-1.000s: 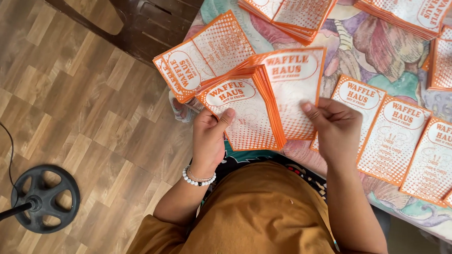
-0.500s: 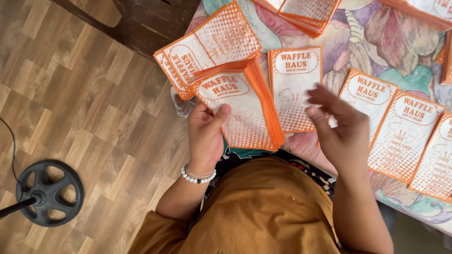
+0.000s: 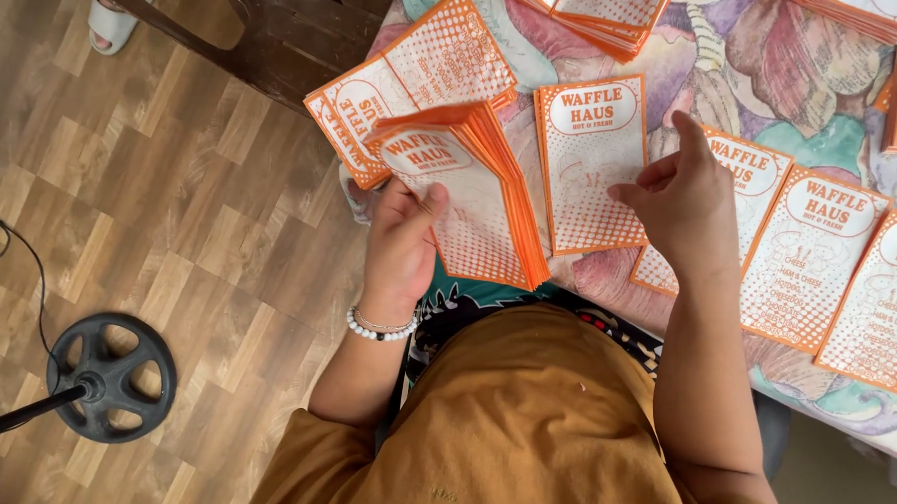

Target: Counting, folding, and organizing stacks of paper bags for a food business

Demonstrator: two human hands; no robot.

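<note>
Leaflets in a thick orange-edged stack (image 3: pixel 475 198) sit clamped in my left hand (image 3: pixel 401 242), thumb pressed on the top sheet, held over the edge of the flowered tablecloth (image 3: pixel 773 75). To the right, a single leaflet (image 3: pixel 589 165) lies flat on the cloth, and my right hand (image 3: pixel 681 202) hovers above its edge, fingers loosely spread, gripping nothing. A second ago that hand was pulling this sheet off the stack; now the sheet is down. Each leaflet is white with orange dots. More leaflets (image 3: pixel 816 260) lie in a row further right.
</note>
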